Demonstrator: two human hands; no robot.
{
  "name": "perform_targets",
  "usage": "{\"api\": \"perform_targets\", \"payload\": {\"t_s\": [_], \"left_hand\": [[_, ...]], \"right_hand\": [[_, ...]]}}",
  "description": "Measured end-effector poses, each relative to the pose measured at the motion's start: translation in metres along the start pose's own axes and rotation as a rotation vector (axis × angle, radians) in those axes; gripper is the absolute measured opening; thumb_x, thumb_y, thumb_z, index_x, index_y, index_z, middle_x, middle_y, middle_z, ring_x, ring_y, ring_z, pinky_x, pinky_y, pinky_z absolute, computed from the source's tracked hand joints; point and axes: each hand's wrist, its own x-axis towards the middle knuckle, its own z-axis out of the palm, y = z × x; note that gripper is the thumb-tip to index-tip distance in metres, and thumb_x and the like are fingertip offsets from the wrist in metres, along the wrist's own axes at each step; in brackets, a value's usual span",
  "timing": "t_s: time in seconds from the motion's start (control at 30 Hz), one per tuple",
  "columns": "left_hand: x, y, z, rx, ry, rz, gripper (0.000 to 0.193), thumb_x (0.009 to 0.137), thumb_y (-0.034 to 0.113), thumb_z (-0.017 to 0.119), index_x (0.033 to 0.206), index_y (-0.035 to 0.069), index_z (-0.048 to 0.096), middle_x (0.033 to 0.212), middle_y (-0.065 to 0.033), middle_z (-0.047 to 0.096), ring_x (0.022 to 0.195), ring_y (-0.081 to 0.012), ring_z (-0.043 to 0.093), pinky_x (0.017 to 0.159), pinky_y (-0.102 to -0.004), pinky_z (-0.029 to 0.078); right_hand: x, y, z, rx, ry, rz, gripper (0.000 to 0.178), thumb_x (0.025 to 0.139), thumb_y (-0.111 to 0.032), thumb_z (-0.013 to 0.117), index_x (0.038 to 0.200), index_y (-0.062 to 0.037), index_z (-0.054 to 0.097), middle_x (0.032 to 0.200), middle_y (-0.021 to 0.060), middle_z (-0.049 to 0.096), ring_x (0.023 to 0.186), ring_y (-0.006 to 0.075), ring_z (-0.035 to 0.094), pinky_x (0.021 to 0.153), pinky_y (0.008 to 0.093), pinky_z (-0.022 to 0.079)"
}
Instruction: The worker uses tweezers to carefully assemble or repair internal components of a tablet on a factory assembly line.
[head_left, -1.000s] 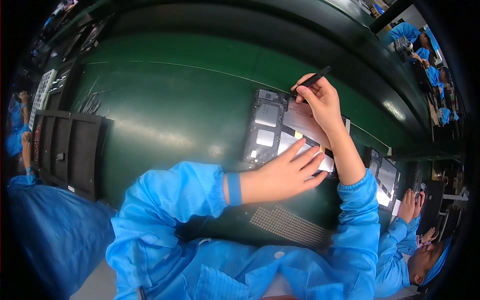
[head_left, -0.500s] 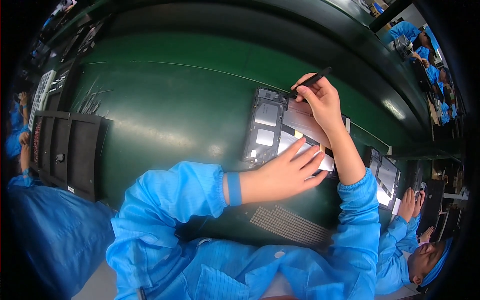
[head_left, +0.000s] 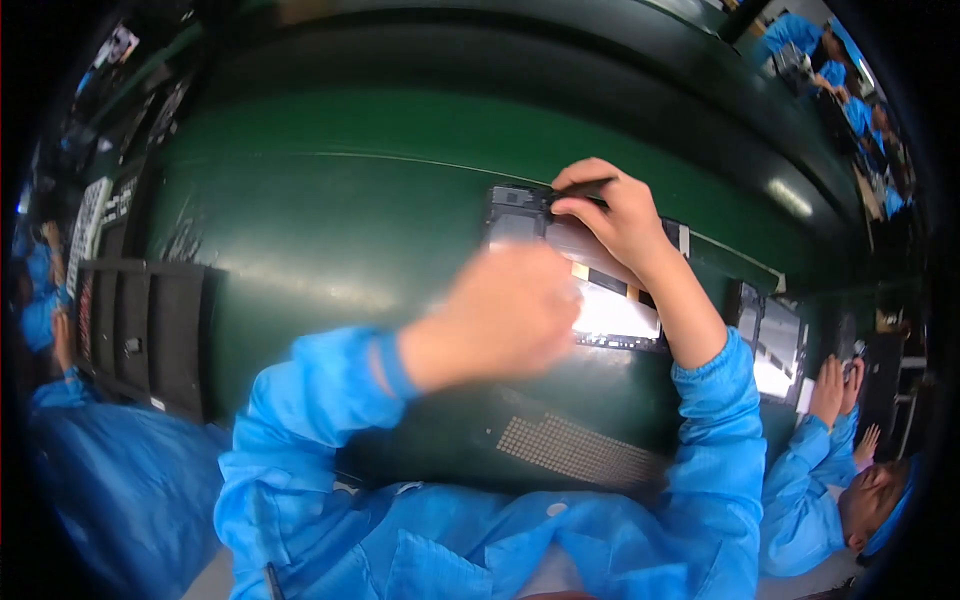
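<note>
An opened flat electronic device [head_left: 515, 228], with a dark frame and silver panels inside, lies on the green work surface. My right hand [head_left: 625, 220] is closed round a black pen-shaped tool [head_left: 592, 187], whose tip is at the device's upper part, near its far edge. Over the device's left near side hovers my left hand [head_left: 500, 312], a blue band round its wrist. It is smeared by motion, so its fingers cannot be made out, and it hides part of the device.
Near my body lies a patch of small squares in rows [head_left: 570, 450]. A black compartmented tray [head_left: 165, 335] stands at the left, with thin strips [head_left: 182, 235] beyond it. At the right are another opened device [head_left: 772, 345] and a co-worker's hands [head_left: 832, 390].
My left hand has left the device's near edge and moved left and up, its fingers no longer spread flat. My right hand and the tool have shifted slightly left. The view has tilted a little.
</note>
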Motion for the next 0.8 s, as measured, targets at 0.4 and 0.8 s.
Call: {"api": "perform_targets", "payload": {"t_s": [0.4, 0.8], "left_hand": [[0.006, -0.064, 0.003, 0.107, 0.143, -0.207, 0.02, 0.077, 0.006, 0.06, 0.096, 0.009, 0.066, 0.088, -0.0062, 0.053, 0.082, -0.0222, 0.052, 0.073, -0.034, 0.043], [0.002, -0.068, 0.01, 0.055, 0.25, -0.194, 0.016, 0.076, 0.005, 0.061, 0.091, 0.007, 0.064, 0.088, -0.0078, 0.053, 0.08, -0.0247, 0.053, 0.071, -0.035, 0.044]], "right_hand": [[0.0, 0.007, 0.001, 0.372, 0.098, 0.43, 0.012, 0.081, -0.006, 0.067, 0.089, -0.0014, 0.06, 0.074, 0.0038, 0.064, 0.064, 0.0102, 0.06, 0.061, 0.0233, 0.048], [0.001, 0.005, 0.002, 0.411, 0.087, 0.415, 0.012, 0.081, -0.007, 0.068, 0.087, 0.0001, 0.061, 0.07, 0.0045, 0.062, 0.063, 0.0097, 0.059, 0.059, 0.023, 0.047]]}}
